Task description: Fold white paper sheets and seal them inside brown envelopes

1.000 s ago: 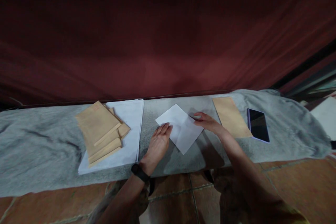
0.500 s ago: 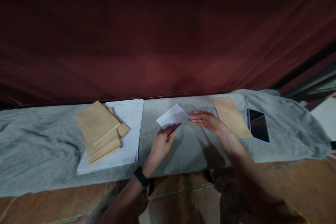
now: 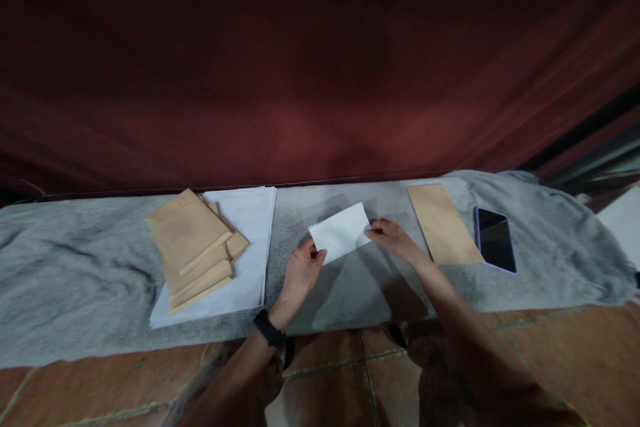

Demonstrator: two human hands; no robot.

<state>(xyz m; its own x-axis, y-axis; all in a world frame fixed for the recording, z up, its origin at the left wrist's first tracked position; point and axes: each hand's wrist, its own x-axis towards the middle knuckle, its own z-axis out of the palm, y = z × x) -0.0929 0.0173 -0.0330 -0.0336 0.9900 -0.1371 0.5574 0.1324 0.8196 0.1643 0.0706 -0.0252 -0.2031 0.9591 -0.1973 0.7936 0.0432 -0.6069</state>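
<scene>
The paper appears already folded; the left hand and right hand, set apart, pinch its opposite ends midway between the near and far edges of the surface. Toward the left end, stacked sheets lie unfolded; toward the right, one envelope lies untouched.

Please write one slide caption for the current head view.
Left hand and right hand hold a white paper over a grey cloth, between brown envelopes and a phone.

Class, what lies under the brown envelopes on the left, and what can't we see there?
White sheets show past the right and lower edges of the brown envelopes; at their left, grey cloth shows. The sheets' covered part, and anything else beneath the envelopes, is hidden.
</scene>
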